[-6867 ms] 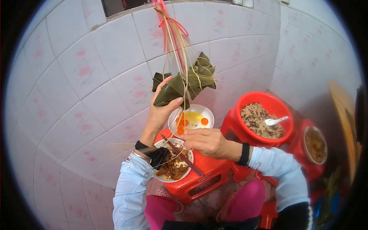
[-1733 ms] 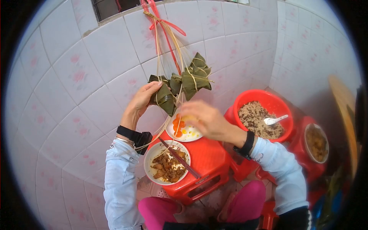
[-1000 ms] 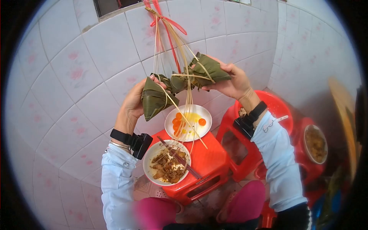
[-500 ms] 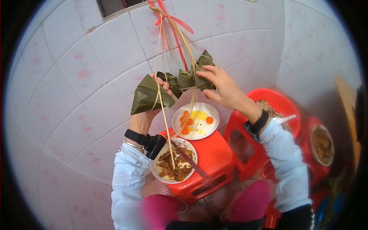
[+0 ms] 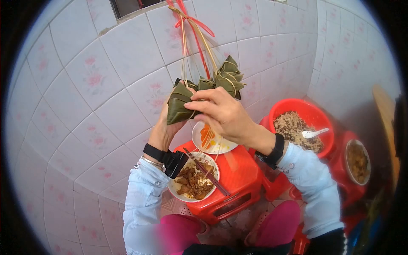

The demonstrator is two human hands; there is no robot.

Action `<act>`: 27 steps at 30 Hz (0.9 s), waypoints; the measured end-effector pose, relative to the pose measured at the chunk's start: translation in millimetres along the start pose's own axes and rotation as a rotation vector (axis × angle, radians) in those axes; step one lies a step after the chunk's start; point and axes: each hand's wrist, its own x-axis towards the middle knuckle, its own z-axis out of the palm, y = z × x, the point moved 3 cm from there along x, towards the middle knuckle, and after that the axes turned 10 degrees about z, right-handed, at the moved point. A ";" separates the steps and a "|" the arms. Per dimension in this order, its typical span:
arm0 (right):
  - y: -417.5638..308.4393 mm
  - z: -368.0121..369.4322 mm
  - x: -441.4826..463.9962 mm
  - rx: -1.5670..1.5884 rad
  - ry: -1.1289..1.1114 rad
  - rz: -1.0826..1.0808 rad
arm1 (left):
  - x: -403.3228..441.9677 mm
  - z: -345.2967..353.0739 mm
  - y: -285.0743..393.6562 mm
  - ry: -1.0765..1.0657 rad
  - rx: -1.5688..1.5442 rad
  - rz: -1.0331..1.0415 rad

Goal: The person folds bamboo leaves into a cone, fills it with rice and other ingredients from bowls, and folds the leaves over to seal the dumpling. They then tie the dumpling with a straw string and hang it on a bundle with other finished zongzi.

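While the left hand [image 5: 163, 121] grips one leaf parcel [image 5: 177, 108], smooth, green and pyramid-shaped, above the far left corner of the red plastic stool [image 5: 243, 171], the right hand [image 5: 229, 115] is half open, its fingertips [image 5: 193, 105] touching the parcel. One white plate [image 5: 227, 146] stands at the stool's far edge; one bowl [image 5: 173, 186], with two slim chopsticks [image 5: 218, 184] across it, stands at the left edge.

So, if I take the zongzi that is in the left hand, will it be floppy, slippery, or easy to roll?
Probably not floppy: the zongzi keeps crisp folds and pointed corners. Its flat faces make rolling unlikely. The smooth leaf might feel slightly slippery.
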 end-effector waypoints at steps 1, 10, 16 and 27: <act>10.0 0.1 0.4 0.044 0.032 -0.006 | -8.0 7.7 2.6 0.035 0.102 -0.027; 52.9 6.2 -11.5 0.937 -0.133 0.791 | -24.2 23.7 15.4 -0.132 0.313 -0.063; 42.7 -7.1 -6.7 0.739 -0.059 0.739 | -16.2 13.6 13.8 -0.051 0.326 -0.087; -10.2 -53.6 6.6 0.549 -0.154 0.277 | -16.1 21.9 12.0 -0.004 0.091 -0.158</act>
